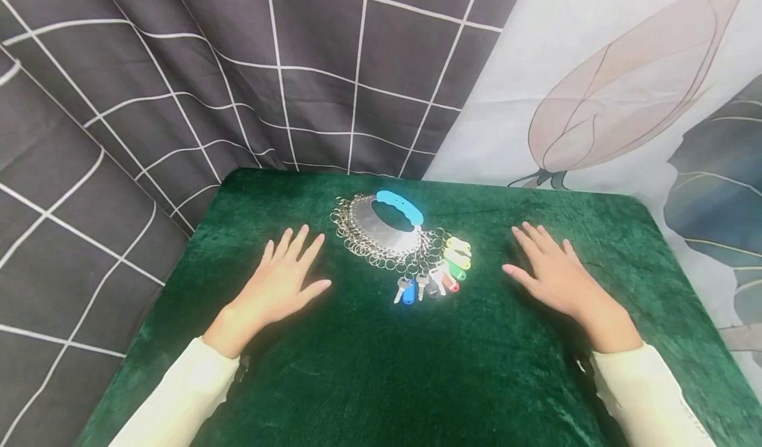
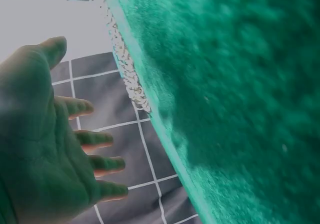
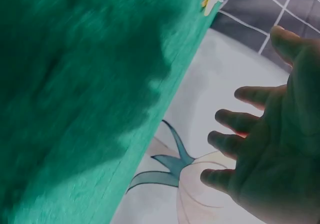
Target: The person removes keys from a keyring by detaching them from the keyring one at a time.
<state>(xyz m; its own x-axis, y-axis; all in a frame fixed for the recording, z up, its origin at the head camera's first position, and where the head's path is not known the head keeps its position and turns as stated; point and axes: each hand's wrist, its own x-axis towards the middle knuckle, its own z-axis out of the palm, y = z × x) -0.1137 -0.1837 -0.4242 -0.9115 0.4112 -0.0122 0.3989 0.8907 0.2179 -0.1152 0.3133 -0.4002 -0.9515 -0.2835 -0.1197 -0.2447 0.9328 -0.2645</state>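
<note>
A key holder lies near the far middle of the green cloth, a curved silvery plate with a blue handle and many small metal rings along its edge. On its near right side hang several keys and coloured tags, among them a blue tag and a green tag. My left hand is to its left, palm down, fingers straight and apart, holding nothing. To the right, my right hand is also palm down with fingers extended and nothing held. Both wrist views show the palms bare.
Green plush cloth covers the table. Behind and to the left hangs a dark curtain with white grid lines. At the back right is a white curtain with a large leaf or petal print.
</note>
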